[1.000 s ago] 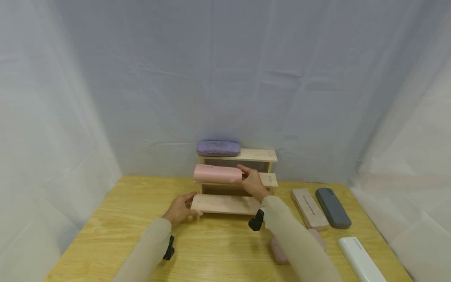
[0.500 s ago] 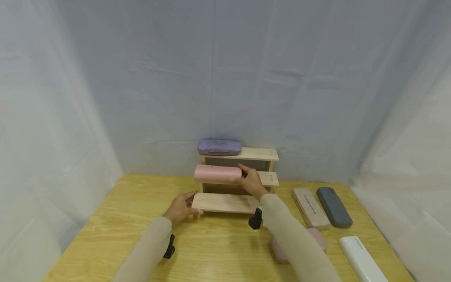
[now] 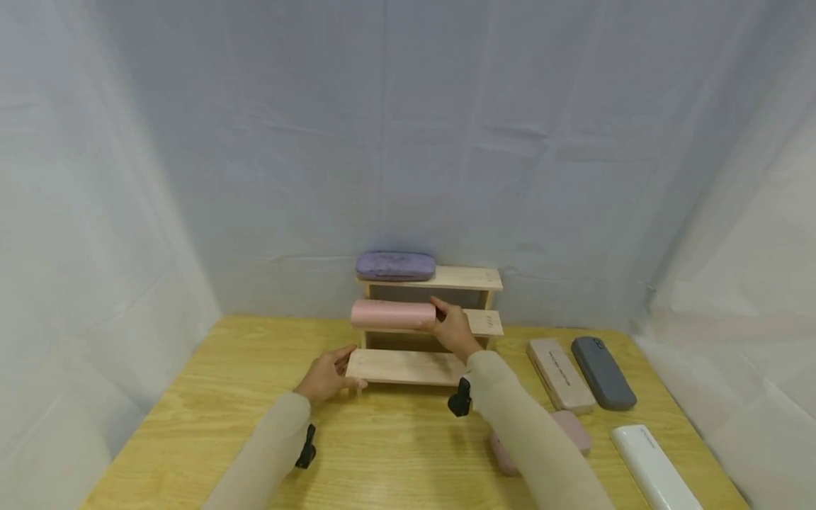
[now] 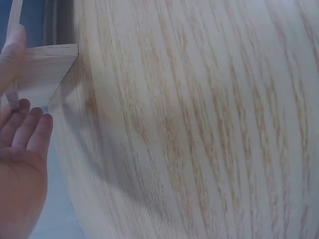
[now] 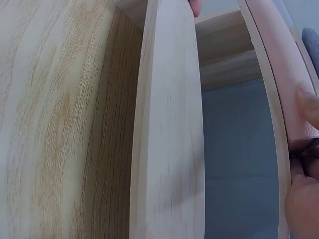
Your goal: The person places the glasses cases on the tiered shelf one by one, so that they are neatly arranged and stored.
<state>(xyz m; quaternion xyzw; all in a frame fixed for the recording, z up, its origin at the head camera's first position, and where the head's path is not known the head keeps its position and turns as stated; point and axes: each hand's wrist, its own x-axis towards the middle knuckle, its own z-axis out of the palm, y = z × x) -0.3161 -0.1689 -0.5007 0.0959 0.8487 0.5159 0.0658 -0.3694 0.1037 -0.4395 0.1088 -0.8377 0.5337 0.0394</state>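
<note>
A three-tier stepped wooden shelf (image 3: pixel 408 367) stands at the back of the table. On its middle step lies a long, rounded pink glasses case (image 3: pixel 392 314), toward the left end. My right hand (image 3: pixel 454 330) holds the case by its right end, thumb on the front and fingers at the end and behind. My left hand (image 3: pixel 324 375) grips the left end of the lowest step; in the left wrist view the thumb is on one side of the board (image 4: pixel 16 74) and the fingers on the other. A purple glasses case (image 3: pixel 395 266) rests on the top step, at the left.
At the right of the table (image 3: pixel 382 453) lie a beige case (image 3: pixel 561 375) with lettering, a dark grey phone-shaped case (image 3: pixel 603 373) and a white case (image 3: pixel 655 467). A second pink case (image 3: pixel 574 431) is partly hidden under my right forearm. Pale sheets surround the table.
The pink glasses case has settled slightly lower and straighter on the middle step, with my right hand still on its end. The left hand keeps its place on the shelf.
</note>
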